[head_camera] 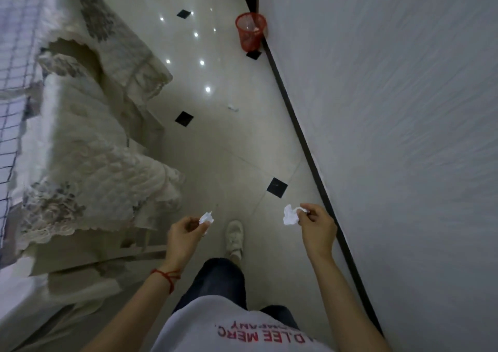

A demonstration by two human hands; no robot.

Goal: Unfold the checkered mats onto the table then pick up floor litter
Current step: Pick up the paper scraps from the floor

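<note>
1. Pale glossy floor tiles (231,146) with small black diamond insets run ahead between a grey wall (404,109) on the right and a tabletop (16,55) on the left, draped in a cream lace cloth (89,163).
2. Checkered mats (13,33) lie on that tabletop at the far left edge of view; they look spread out, so I judge the mat part done and the litter part under way.
3. Left hand (184,237) is pinched shut on one crumpled paper ball (206,218), held between thumb and fingertips.
4. Right hand (316,230) is likewise clamped on a second crumpled paper (289,215), which hangs from the fingertips.
5. One more scrap of litter (233,108) lies on the floor ahead, well apart from both hands and about midway to the red mesh bin (250,31), which stands against the wall.
6. Count: two papers in hand, one scrap on the floor, one bin, which seems to hold some paper already.
7. To do this step well, I would tuck one paper into the palm so two fingers are free for the scrap on the way, then release everything directly over the bin mouth rather than tossing, since light paper drifts.
8. One shoe (235,239) is forward, pointing along the aisle.
</note>
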